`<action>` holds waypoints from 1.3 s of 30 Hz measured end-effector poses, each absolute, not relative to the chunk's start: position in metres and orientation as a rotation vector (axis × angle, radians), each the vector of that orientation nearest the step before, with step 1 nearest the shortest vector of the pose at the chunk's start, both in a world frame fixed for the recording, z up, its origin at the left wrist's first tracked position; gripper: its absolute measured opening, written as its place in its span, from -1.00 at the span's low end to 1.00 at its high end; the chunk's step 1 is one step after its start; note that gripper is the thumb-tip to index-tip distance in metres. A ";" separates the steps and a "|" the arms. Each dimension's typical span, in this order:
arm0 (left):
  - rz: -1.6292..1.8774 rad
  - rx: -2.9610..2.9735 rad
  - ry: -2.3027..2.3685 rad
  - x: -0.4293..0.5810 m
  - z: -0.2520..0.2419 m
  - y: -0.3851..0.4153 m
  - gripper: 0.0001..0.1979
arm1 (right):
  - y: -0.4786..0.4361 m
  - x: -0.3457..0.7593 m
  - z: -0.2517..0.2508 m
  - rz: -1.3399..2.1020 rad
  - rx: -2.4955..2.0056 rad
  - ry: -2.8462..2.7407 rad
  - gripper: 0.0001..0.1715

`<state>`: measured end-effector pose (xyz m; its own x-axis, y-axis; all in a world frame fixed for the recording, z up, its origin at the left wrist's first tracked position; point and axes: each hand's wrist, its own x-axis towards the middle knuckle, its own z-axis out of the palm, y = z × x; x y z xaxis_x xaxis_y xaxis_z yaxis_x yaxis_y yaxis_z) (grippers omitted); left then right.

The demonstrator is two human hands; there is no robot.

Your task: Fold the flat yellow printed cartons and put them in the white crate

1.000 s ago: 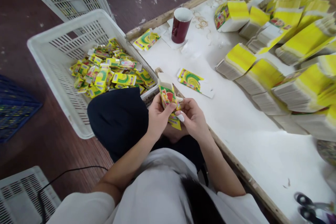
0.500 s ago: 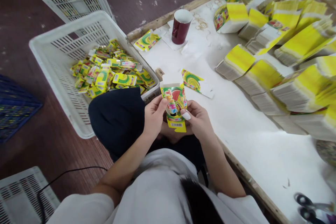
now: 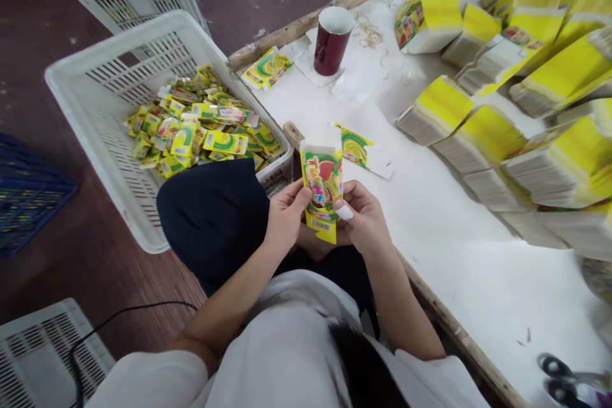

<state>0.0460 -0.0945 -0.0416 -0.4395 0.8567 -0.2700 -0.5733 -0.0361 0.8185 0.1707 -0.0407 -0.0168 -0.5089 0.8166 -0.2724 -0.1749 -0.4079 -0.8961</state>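
Over my lap I hold a small yellow-green printed carton point(image 3: 325, 185) between both hands. Its printed front with a watermelon picture faces me, and flaps stick out at its top and bottom. My left hand point(image 3: 287, 211) pinches the left edge, thumb on the front. My right hand point(image 3: 361, 213) grips the right edge, with something white on the thumb tip. Just beyond the carton, another flat carton point(image 3: 354, 145) lies on the white tabletop point(image 3: 421, 217). Left of my hands, a white crate point(image 3: 102, 118) holds a heap of small filled-looking cartons point(image 3: 191, 127).
A maroon mug point(image 3: 331, 44) stands near the table's far edge beside a loose carton point(image 3: 268, 69). Bundled flat cartons point(image 3: 459, 127) are stacked at the right. Scissors point(image 3: 559, 376) lie at lower right. Rubber bands point(image 3: 368, 32) lie behind the mug. A blue crate point(image 3: 31, 197) sits left.
The carton between my hands looks straighter and fuller in shape, and sits slightly to the right. Both hands keep their grip. The whole view has shifted a little.
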 end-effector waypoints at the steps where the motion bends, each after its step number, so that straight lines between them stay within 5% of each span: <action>1: 1.694 0.346 1.162 0.046 -0.042 -0.095 -0.61 | -0.041 0.170 -0.017 1.980 -0.963 -1.146 -0.54; 16: 1.807 0.393 1.210 0.026 -0.027 -0.089 -0.62 | -0.040 0.185 -0.009 1.739 -1.022 -1.606 -0.72; 19: 1.783 0.461 1.154 0.008 -0.026 -0.092 -0.46 | -0.032 0.197 0.002 1.295 -1.004 -1.885 -0.92; 22: 1.694 0.584 1.133 -0.016 -0.019 -0.101 -0.26 | -0.025 0.207 0.018 0.652 -0.862 -2.169 -0.76; 25: 1.372 0.889 1.288 -0.028 -0.013 -0.106 -0.24 | -0.022 0.204 0.025 0.407 -0.564 -2.397 -0.71; 29: 0.847 1.238 1.493 -0.012 -0.011 -0.101 0.02 | -0.019 0.189 0.019 0.309 -0.407 -2.487 -0.73; 34: 0.861 1.334 1.666 0.012 -0.018 -0.093 -0.24 | -0.024 0.185 0.008 0.274 -0.615 -2.376 -0.70; 39: 0.950 1.472 1.805 0.009 -0.031 -0.095 -0.33 | -0.028 0.184 -0.017 0.739 -0.882 -1.813 -0.52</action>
<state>0.0087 -0.0951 -0.0309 -0.1906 0.9815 -0.0201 0.5391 0.1218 0.8334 0.1843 -0.0277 -0.0165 -0.2845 0.8245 0.4892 0.2474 0.5561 -0.7934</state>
